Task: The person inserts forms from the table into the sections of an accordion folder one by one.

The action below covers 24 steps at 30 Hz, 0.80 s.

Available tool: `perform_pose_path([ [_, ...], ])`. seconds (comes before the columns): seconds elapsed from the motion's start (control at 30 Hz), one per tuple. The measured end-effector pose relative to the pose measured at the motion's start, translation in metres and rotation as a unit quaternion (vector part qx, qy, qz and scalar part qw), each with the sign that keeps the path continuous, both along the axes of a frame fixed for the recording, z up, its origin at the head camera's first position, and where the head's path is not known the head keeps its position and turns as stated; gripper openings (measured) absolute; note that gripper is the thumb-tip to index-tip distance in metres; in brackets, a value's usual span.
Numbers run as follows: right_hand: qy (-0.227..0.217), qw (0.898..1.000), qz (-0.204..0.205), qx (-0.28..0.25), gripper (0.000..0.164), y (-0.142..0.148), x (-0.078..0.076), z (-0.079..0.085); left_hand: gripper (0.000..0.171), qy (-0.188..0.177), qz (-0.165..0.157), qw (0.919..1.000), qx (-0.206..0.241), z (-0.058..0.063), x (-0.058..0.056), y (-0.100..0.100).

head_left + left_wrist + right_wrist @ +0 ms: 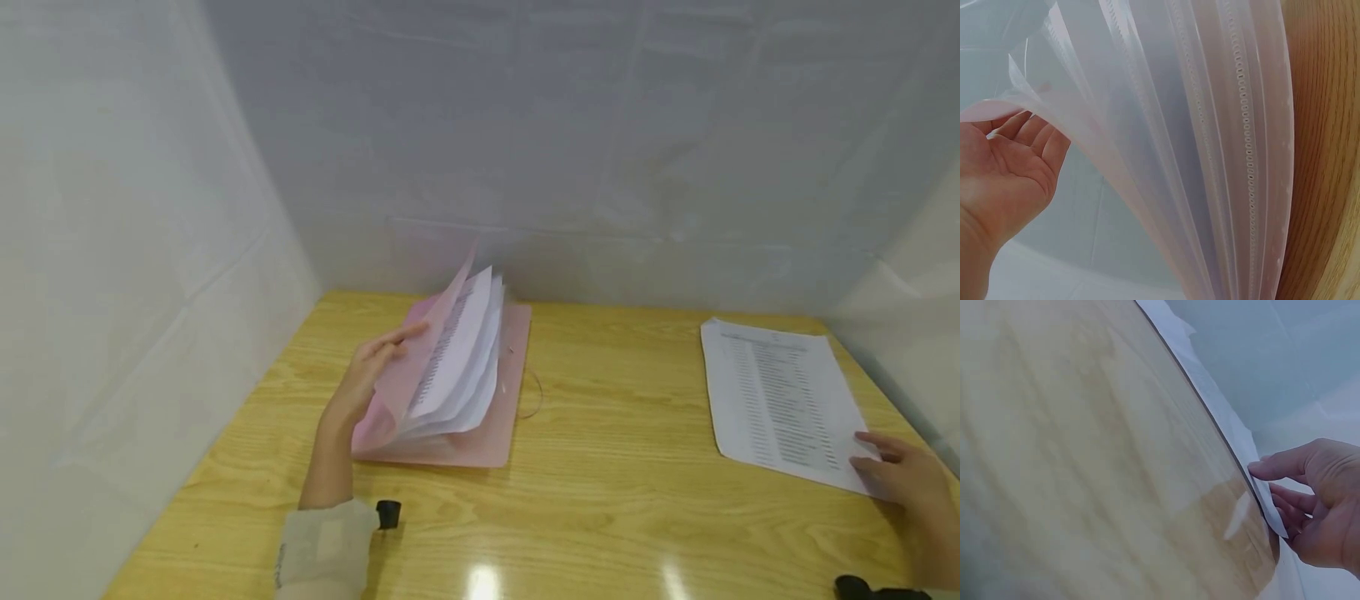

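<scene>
Left-hand fingers (393, 337) are extended against a pink plastic folder (408, 371); white printed paper (783, 404) is pinched by right-hand fingers (892, 444).

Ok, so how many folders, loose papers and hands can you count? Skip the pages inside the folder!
Folders: 1, the pink folder
Loose papers: 1 showing, the white printed paper
Hands: 2, the left hand and the right hand
Total: 4
</scene>
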State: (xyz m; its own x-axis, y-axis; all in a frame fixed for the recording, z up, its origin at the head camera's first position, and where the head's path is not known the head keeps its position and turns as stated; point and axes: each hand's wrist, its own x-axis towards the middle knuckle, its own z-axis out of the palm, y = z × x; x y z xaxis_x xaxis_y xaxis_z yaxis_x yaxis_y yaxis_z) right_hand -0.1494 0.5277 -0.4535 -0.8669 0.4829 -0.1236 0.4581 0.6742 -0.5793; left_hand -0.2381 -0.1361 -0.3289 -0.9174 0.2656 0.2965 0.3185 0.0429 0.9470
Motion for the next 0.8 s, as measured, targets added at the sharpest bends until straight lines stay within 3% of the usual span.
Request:
perform_pose_path([
  [0.17,0.02,0.998,0.05,-0.019,0.06,-0.012,-0.004,0.001,0.036,-0.001,-0.001,1.0,0.003,0.0,-0.001,0.0],
  [0.37,0.002,0.991,0.119,-0.067,0.064,-0.019,-0.004,0.008,0.036,-0.003,-0.002,1.0,0.001,0.0,-0.001,0.001],
  [0.63,0.014,0.986,0.149,-0.078,0.053,-0.026,-0.004,0.015,0.037,-0.009,0.0,1.0,-0.001,0.001,-0.001,0.001],
  [0.8,0.008,0.983,0.162,-0.084,0.055,-0.031,-0.004,0.017,0.037,-0.013,0.001,0.9999,0.0,0.001,-0.001,0.0],
])
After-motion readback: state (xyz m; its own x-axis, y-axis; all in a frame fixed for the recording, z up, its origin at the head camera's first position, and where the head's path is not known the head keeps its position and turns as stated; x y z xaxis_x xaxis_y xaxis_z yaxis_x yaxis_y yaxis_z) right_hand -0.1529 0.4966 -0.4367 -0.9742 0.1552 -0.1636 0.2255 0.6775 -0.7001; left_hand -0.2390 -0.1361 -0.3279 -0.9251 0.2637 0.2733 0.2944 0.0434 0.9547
